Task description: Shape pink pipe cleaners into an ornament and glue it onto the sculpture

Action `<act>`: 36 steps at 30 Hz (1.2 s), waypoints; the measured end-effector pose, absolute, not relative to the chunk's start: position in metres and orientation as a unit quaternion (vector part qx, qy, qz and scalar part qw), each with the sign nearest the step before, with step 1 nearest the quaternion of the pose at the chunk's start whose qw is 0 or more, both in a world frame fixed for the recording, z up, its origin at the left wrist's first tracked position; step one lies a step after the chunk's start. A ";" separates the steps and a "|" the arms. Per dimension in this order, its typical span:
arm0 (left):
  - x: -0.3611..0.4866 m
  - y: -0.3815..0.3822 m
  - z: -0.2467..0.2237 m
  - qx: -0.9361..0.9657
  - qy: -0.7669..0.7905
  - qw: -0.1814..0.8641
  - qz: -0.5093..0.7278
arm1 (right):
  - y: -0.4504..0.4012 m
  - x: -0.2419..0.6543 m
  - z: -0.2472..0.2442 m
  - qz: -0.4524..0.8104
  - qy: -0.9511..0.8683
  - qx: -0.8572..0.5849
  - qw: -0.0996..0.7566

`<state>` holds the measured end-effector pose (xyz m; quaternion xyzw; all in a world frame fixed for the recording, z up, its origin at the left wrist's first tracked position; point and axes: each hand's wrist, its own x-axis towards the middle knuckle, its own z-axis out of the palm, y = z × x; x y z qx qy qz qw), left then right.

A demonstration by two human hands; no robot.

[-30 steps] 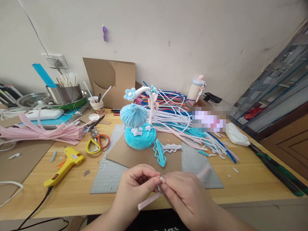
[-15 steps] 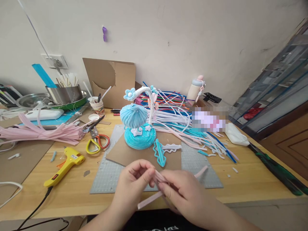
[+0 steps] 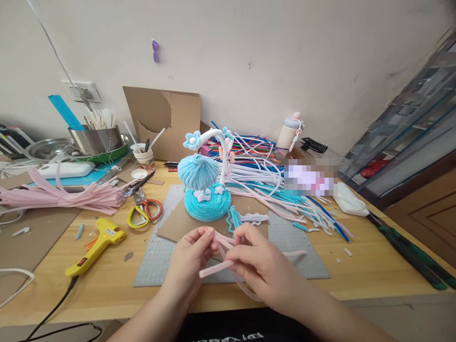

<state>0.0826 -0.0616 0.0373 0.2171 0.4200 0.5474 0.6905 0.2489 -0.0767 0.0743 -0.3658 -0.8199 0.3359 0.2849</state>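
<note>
Pale pink pipe cleaners (image 3: 215,269) run between my two hands above the front of the grey cutting mat (image 3: 299,266). My left hand (image 3: 194,254) pinches a bent part of them between thumb and index finger. With fingers closed, my right hand (image 3: 263,261) grips them farther right; one end sticks out to the left and another to the right. Beyond the hands, a blue pipe-cleaner lamp (image 3: 207,206) with a ribbed shade and white arched stem stands on a cardboard sheet (image 3: 178,228). A teal zigzag piece (image 3: 234,217) is partly hidden by my right hand, beside a white wavy piece (image 3: 254,218).
Left lie a yellow glue gun (image 3: 96,247), scissors (image 3: 144,212) and a pink pipe-cleaner bundle (image 3: 71,194). Many coloured pipe cleaners (image 3: 263,171) spread behind the mat. A bottle (image 3: 288,133) stands near the wall. A dark green-black object (image 3: 409,247) lies at the right edge.
Both hands have lifted slightly away from me, and more of the pink pipe cleaners shows between them. My right hand now covers part of the teal zigzag piece.
</note>
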 end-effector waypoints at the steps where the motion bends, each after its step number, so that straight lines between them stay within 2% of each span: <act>1: 0.081 -0.060 0.037 0.208 0.418 0.692 0.550 | -0.078 0.249 0.076 0.346 -0.819 -0.358 0.285; 8: 0.053 -0.049 0.038 0.101 0.432 0.639 0.628 | -0.090 0.270 0.074 0.405 -0.783 -0.352 0.314; 16: 0.034 -0.051 0.047 0.037 0.442 0.611 0.656 | -0.091 0.290 0.066 0.440 -0.751 -0.400 0.286; 23: 0.028 -0.056 0.041 0.030 0.456 0.594 0.662 | -0.082 0.294 0.034 0.560 -0.613 -0.425 0.361; 29: 0.030 -0.059 0.032 0.054 0.465 0.586 0.662 | -0.081 0.287 0.017 0.581 -0.525 -0.472 0.405; 32: 0.027 -0.059 0.028 0.055 0.467 0.580 0.665 | -0.082 0.285 0.017 0.562 -0.546 -0.497 0.373; 36: 0.021 -0.057 0.019 0.071 0.475 0.559 0.675 | -0.083 0.286 0.022 0.491 -0.625 -0.536 0.286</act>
